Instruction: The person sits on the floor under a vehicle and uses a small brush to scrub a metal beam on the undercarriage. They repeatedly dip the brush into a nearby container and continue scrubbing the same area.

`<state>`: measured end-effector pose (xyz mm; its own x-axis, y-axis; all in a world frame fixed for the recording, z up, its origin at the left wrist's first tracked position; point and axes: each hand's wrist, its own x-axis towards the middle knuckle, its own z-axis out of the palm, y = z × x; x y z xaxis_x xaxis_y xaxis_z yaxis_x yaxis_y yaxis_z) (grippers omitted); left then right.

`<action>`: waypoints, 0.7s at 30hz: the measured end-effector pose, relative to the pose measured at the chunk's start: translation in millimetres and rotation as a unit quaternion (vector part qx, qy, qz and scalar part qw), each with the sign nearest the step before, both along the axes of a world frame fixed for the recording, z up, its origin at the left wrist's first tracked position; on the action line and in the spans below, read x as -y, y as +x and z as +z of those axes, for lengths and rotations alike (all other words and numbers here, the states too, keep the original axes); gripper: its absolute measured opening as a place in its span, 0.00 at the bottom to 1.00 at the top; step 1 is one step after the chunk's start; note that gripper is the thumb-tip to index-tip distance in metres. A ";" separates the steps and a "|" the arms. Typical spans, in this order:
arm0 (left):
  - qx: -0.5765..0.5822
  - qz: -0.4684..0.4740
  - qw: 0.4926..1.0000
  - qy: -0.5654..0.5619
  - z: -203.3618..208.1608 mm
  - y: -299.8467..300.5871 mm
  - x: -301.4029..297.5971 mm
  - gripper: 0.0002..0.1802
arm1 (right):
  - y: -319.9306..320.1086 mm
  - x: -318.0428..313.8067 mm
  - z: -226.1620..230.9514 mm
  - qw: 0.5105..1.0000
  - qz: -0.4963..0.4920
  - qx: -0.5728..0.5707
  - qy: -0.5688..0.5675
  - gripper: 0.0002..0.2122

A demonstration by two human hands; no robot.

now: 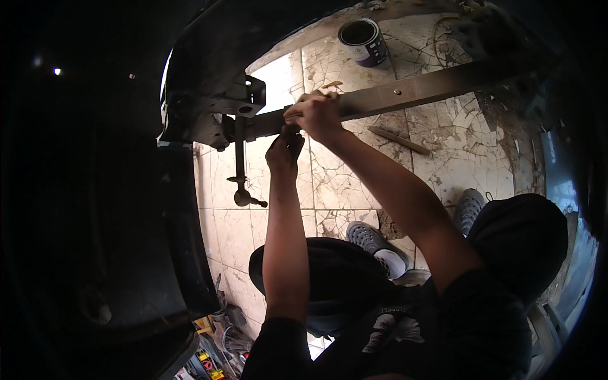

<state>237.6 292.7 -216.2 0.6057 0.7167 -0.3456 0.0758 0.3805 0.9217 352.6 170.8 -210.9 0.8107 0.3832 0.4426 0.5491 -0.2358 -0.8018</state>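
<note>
The metal beam [443, 84] passes right at both hands, running off to their right and, on their left, towards a dark metal frame [202, 120], which probably bears that end and spares the arms its weight. The right hand [318, 116] rests on it with bent fingers, perhaps to steady the spot; the left hand [284, 152] sits just below, fingers curled up towards the near edge, likely to work from the other side. Whether either grips something small I cannot tell, as blur and shadow hide the fingertips. Beyond the hands, an open can [363, 43] stands upright, seemingly clear of the arms. The beam looks long, flat-faced and dull brown-grey, with a small round spot [398, 92] right of the hands and darker metal to their left
</note>
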 end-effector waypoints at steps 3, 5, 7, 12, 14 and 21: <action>-0.027 0.105 0.993 0.036 -1.8 16.6 51.9 0.23 | 18.5 64.3 -28.1 0.995 -0.034 -0.068 0.067 0.08; -0.051 0.108 0.991 0.064 3.7 38.2 93.5 0.44 | 34.7 110.2 -34.1 0.994 -0.069 -0.084 0.033 0.07; -0.069 0.113 0.988 0.078 5.6 53.0 113.1 0.53 | 38.6 136.5 -34.8 0.995 -0.098 -0.020 -0.018 0.07; -0.002 0.159 0.986 0.051 -25.9 79.2 117.6 0.62 | 30.8 141.9 -26.7 0.983 -0.132 -0.011 -0.127 0.07; -0.062 0.177 0.982 -0.007 -17.5 83.3 131.8 0.60 | 34.8 133.3 -25.7 0.984 -0.120 -0.033 -0.124 0.06; -0.087 0.096 0.990 -0.051 -20.4 78.2 128.4 0.46 | 53.8 116.8 -22.2 0.974 -0.132 -0.030 -0.183 0.06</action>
